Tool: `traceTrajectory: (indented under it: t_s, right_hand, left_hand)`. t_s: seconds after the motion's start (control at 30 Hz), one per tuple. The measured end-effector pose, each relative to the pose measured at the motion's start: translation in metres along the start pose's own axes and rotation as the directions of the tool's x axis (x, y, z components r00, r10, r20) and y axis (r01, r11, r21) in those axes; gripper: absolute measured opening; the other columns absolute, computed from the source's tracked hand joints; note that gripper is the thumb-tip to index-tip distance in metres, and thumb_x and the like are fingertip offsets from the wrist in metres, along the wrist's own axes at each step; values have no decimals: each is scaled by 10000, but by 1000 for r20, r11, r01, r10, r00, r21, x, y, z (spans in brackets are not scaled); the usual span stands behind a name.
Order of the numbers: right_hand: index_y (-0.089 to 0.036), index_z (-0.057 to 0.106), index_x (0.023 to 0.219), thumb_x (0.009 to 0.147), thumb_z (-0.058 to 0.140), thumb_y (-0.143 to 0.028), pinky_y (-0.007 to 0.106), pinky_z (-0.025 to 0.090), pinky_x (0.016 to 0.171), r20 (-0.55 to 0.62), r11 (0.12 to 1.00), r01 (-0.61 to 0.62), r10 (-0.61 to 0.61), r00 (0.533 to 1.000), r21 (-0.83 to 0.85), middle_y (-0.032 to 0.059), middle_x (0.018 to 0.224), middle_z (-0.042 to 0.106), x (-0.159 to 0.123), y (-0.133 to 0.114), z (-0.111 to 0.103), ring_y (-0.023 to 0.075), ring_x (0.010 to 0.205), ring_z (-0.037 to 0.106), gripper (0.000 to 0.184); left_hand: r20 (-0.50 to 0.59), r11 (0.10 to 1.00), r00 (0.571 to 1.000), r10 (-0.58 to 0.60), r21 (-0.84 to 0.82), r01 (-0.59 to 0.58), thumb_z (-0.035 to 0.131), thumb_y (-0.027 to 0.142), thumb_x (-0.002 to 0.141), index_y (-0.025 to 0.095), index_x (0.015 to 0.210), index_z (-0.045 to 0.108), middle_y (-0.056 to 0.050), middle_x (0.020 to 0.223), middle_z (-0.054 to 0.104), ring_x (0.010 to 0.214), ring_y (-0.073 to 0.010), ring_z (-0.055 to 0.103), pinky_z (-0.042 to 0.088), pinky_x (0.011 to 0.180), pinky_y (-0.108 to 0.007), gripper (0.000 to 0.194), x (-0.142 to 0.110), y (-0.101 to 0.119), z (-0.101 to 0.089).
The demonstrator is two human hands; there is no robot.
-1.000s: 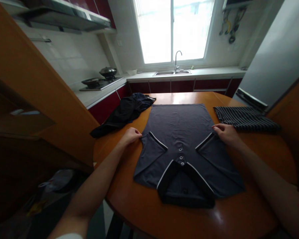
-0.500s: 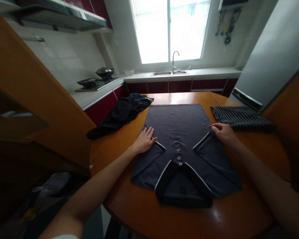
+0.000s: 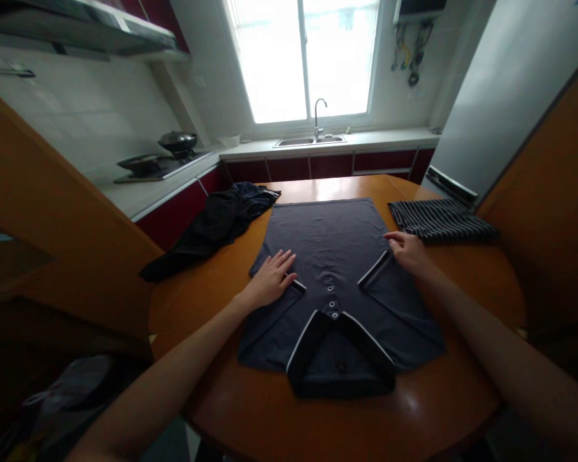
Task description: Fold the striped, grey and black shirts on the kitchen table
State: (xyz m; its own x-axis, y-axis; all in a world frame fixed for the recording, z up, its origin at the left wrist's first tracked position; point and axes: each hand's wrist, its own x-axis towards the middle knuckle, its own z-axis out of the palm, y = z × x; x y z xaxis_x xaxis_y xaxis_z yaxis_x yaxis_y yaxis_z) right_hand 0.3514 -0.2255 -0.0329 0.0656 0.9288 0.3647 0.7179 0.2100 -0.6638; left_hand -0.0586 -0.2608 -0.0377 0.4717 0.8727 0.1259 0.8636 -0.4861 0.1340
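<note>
A dark grey polo shirt (image 3: 325,244) lies spread on the table, its black, white-edged collar (image 3: 341,388) toward me and its hem at the far side. Both short sleeves are turned inward over the body. Fingers spread, my left hand (image 3: 272,279) rests flat on the left sleeve and partly hides its cuff. At the shirt's right side edge, just beyond the right sleeve cuff (image 3: 373,269), my right hand (image 3: 409,251) pinches the fabric between thumb and forefinger. Several buttons run down the front below the collar.
Dark crumpled clothing (image 3: 216,221) lies at the table's left. On the right is a folded black-and-white striped cloth (image 3: 443,220). The wooden table (image 3: 356,427) has a rounded edge. Behind it are a sink (image 3: 311,141), a stove with pans (image 3: 161,165) and a fridge (image 3: 486,96).
The view has turned slightly, so everything sits further left. The shirt's left edge now bulges out beside my left hand. My right hand stays at the right edge.
</note>
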Motion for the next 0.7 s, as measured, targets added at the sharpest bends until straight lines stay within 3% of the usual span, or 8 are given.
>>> traceTrajectory:
  t_s: [0.13,0.27,0.37,0.5,0.7]
  right_hand:
    - [-133,702,1181,902,480,-324,419,453,1059,24,994,105,-104,994,-35,155,1235,695,-2,-2,9,267,1170,633,404]
    - [-108,639,1294,891,554,-492,460,390,1122,76,971,214,-207,975,-106,198,1348,612,-5,-2,16,312,1289,540,562]
    - [-150,557,1412,880,555,-622,552,316,1154,152,952,210,-179,972,-222,203,1494,484,-14,-11,20,369,1412,396,711]
    - [-253,417,1528,889,462,-735,726,191,1128,295,919,208,-108,949,-334,158,1633,282,-32,-32,26,418,1512,154,802]
    - [-246,321,1578,923,321,-765,744,33,1131,489,862,306,-80,869,-403,173,1660,188,-46,-43,41,397,1533,45,836]
  left_hand:
    - [44,999,998,-34,15,34,330,539,1028,241,1569,339,-74,1647,271,1530,-311,185,171,1216,-557,618,-3,4,-1]
    - [32,986,987,-158,54,157,378,662,971,278,1569,344,-87,1652,253,1511,-443,145,167,1150,-698,711,-7,13,-3]
    - [42,978,978,-203,65,200,386,722,937,303,1563,358,-107,1651,251,1501,-485,125,165,1121,-735,754,-8,17,-3]
    - [57,976,976,-210,67,206,372,754,923,320,1566,346,-112,1653,244,1508,-478,92,160,1123,-727,777,-7,16,-2]
    - [49,976,976,-213,64,210,371,739,934,322,1564,352,-110,1651,250,1510,-469,97,151,1136,-707,755,-6,14,-1]
